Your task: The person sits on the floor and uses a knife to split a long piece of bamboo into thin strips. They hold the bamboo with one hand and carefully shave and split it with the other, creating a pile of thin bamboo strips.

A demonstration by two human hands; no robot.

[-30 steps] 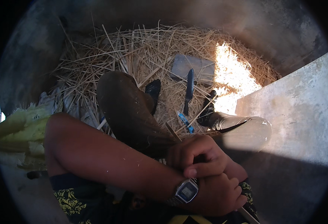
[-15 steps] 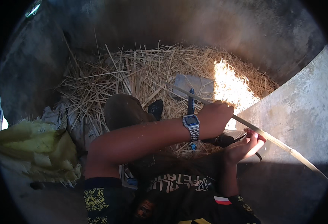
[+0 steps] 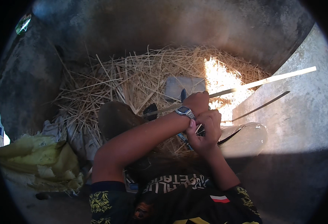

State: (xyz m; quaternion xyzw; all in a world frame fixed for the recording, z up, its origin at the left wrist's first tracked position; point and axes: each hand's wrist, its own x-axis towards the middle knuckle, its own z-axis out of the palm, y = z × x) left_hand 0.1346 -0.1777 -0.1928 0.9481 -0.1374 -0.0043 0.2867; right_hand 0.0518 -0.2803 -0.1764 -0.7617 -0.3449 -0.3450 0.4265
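Observation:
My left hand (image 3: 197, 103), a steel watch (image 3: 185, 111) on its wrist, is closed around a long pale split-bamboo strip (image 3: 272, 78). The strip slants up to the right, past the sunlit straw, and its lower end reaches back to the left behind my wrist. Close against that wrist is my right hand (image 3: 210, 131), its fingers curled and closed. A pale sliver shows by its thumb; what it grips is mostly hidden. Just beyond the watch a narrow dark blue piece (image 3: 183, 94) sticks up, its kind unclear.
Loose straw and thin strips (image 3: 134, 76) cover the ground ahead, with a flat grey block (image 3: 179, 87) among them. A frayed yellow-green sack (image 3: 41, 158) lies at left. A curved grey wall (image 3: 164, 26) rises behind; a pale concrete surface (image 3: 302, 112) stands at right.
The bamboo strip has swung from slanting down at the right to slanting up. My right hand has left the strip's right part and come in beside my left wrist.

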